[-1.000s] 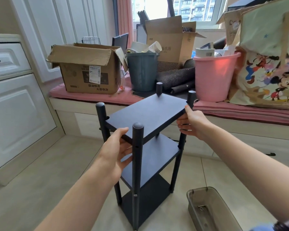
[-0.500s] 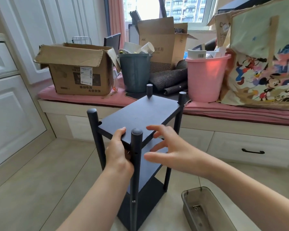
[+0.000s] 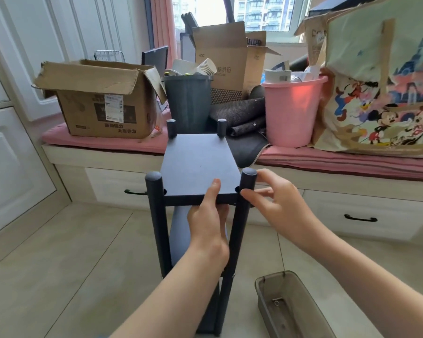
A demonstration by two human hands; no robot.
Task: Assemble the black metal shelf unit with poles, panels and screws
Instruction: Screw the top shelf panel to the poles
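Note:
The black shelf unit stands upright on the tiled floor, its short end towards me, with four round poles and a flat top panel. A lower panel shows beneath it. My left hand grips the near edge of the top panel, thumb on top and fingers underneath. My right hand curls round the near-right pole just under its cap, thumb in front and fingers behind. The near-left pole stands untouched.
A grey plastic tray holding a small metal part lies on the floor at my right. Behind the shelf runs a window bench with a cardboard box, dark bin, pink bucket and cartoon bag. White cabinets stand left.
The shelf has turned so its short end faces me. My right hand left the far-right corner and came to the near-right pole. My left hand stayed on the top panel's edge.

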